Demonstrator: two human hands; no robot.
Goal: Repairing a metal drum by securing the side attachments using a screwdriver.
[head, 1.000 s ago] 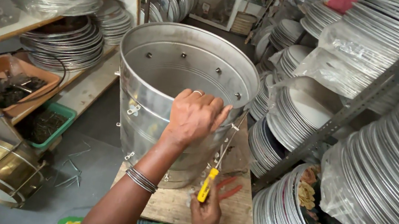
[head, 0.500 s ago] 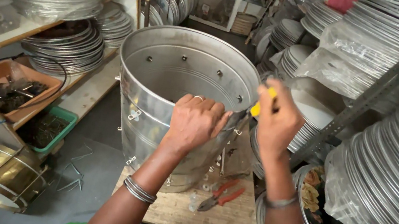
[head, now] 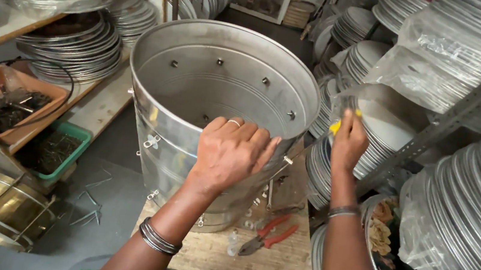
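Left hand draped over near rim of big metal drum, fingers curled inside, gripping it. Right hand off to drum's right side, closed round yellow-handled tool; tip hidden. Drum stands upright on wooden board. Row of bolts already through wall near top; further fastening seemingly left. Red pliers lie on board, untouched. Stacked metal plates around.

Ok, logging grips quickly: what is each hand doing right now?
Left hand: closed over the metal drum's rim.
Right hand: closed on a yellow-handled tool.
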